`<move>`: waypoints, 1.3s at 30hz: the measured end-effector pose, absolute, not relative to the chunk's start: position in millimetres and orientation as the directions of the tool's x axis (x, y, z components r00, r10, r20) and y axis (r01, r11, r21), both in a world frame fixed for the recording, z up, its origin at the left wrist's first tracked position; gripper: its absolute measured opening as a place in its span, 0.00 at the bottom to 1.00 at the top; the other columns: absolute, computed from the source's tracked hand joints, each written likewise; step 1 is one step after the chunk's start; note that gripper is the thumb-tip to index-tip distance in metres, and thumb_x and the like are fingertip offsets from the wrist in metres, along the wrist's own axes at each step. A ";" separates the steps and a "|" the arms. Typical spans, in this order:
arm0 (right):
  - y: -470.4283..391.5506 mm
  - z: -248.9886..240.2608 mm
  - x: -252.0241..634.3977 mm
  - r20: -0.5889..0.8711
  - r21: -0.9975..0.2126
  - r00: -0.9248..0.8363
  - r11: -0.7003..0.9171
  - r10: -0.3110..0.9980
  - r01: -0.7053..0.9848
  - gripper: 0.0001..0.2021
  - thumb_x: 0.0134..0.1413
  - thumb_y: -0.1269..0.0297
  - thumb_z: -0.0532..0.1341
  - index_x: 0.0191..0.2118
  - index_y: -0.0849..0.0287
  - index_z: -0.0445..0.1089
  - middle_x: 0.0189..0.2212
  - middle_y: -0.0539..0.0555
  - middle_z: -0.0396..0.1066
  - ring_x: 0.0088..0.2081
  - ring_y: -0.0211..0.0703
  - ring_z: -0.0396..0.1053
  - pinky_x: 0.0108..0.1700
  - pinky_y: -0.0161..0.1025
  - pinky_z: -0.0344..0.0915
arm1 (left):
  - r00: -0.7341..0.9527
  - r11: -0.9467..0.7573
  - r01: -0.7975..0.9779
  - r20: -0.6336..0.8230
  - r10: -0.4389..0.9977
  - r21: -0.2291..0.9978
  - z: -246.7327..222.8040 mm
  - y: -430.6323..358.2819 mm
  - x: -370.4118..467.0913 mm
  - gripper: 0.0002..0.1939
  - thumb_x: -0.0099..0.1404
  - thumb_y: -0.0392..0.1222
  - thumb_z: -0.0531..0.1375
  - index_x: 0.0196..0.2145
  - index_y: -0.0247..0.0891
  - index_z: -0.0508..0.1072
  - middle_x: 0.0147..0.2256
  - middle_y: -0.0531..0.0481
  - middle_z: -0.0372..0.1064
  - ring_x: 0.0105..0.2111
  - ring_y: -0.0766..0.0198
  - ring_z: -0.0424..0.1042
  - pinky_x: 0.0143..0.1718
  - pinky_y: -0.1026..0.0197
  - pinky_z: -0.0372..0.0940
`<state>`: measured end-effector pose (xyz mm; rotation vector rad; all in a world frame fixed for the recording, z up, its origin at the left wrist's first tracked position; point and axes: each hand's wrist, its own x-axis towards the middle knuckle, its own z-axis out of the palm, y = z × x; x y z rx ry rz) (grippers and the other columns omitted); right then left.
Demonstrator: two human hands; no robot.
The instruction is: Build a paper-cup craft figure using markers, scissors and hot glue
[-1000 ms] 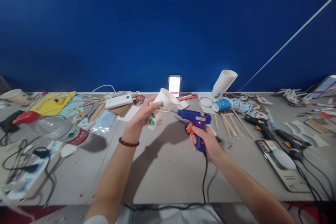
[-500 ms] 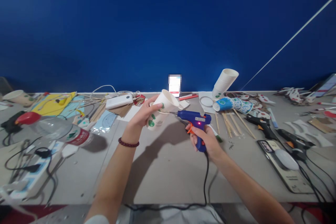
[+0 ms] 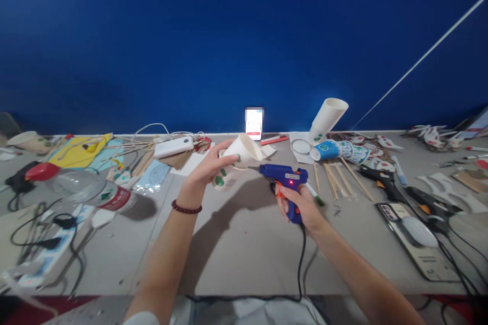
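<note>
My left hand [image 3: 209, 165] is closed around white paper cups [image 3: 244, 148] with green leaf prints. One cup tilts up to the right, and another cup [image 3: 225, 181] lies below it; the fingers hide part of where they meet. A blue hot glue gun [image 3: 284, 175] with an orange trigger and a lit red light is in the grip of my right hand [image 3: 303, 203]. Its nozzle points left and is close to the seam between the cups; I cannot tell whether it touches. A black cord hangs from the gun's handle.
A leaning stack of paper cups [image 3: 328, 119] and blue-patterned cups [image 3: 339, 151] are at the back right. Wooden sticks [image 3: 335, 180], black glue guns [image 3: 381, 180] and a phone [image 3: 415, 249] lie to the right. A plastic bottle [image 3: 89, 190] and a power strip [image 3: 57, 251] are left.
The upper cup is tilted slightly differently and sits a little lower. The glue gun has shifted slightly right and down in view. Both hands keep their hold.
</note>
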<state>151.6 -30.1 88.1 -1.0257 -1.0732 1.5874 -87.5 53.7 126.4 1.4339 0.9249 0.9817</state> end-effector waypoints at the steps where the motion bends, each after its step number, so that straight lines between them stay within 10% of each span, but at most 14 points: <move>1: -30.1 87.3 152.0 -0.134 -0.954 -0.220 -0.186 0.966 -0.236 0.18 0.47 0.48 0.65 0.29 0.60 0.67 0.10 0.43 0.59 0.11 0.34 0.58 0.13 0.32 0.53 | 0.354 -0.081 0.014 0.071 0.933 0.997 125.9 53.9 -87.7 0.34 0.51 0.55 0.65 0.55 0.41 0.71 0.49 0.43 0.73 0.42 0.53 0.74 0.36 0.61 0.69; 39: -29.6 77.4 153.6 -0.158 -0.945 -0.180 -0.201 0.971 -0.257 0.18 0.46 0.51 0.65 0.21 0.59 0.63 0.09 0.44 0.59 0.09 0.33 0.57 0.11 0.30 0.52 | 0.404 -0.119 -0.035 0.123 0.907 0.992 120.2 56.6 -91.3 0.31 0.54 0.51 0.66 0.55 0.43 0.72 0.49 0.44 0.73 0.40 0.57 0.75 0.37 0.63 0.67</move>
